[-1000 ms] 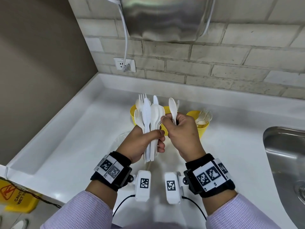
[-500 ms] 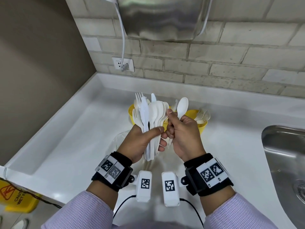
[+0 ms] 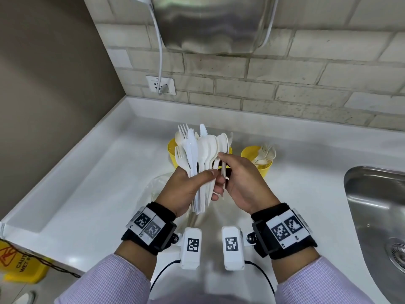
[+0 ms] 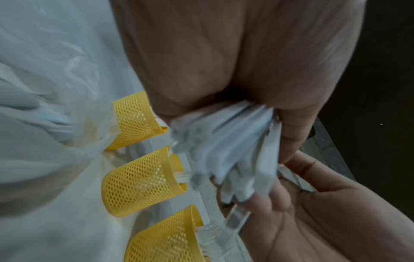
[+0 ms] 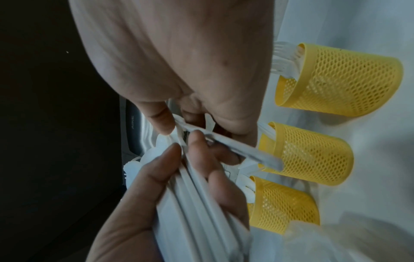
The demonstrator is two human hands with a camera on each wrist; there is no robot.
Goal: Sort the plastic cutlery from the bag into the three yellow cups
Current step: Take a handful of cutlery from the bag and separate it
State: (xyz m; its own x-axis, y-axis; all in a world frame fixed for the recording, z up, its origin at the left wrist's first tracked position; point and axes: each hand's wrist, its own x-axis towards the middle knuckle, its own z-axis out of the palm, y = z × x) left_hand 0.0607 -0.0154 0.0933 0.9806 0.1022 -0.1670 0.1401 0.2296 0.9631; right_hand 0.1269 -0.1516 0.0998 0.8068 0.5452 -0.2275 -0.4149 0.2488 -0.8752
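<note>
My left hand (image 3: 208, 181) grips a fanned bundle of white plastic cutlery (image 3: 203, 154), made of forks, knives and spoons, upright above the counter. At the bundle's right edge my right hand (image 3: 224, 165) pinches the handle of one spoon (image 3: 223, 148). Three yellow mesh cups stand behind: the left cup (image 3: 172, 153), the middle cup (image 3: 229, 150) mostly hidden by the bundle, and the right cup (image 3: 262, 166) with white cutlery in it. The left wrist view shows the cups (image 4: 139, 180) beside the bundle's handles (image 4: 224, 150). The right wrist view shows the pinched handle (image 5: 226, 141).
The clear plastic bag (image 3: 153, 189) lies crumpled on the white counter (image 3: 98, 183) under my hands. A steel sink (image 3: 372, 205) is at the right. A hand dryer (image 3: 210, 23) hangs on the brick wall, with a socket (image 3: 161, 85) below it.
My right hand held one spoon raised apart from the bundle, to its right. Now the hand is lower, against the bundle's right edge, pinching a spoon handle there. The left hand has kept its grip.
</note>
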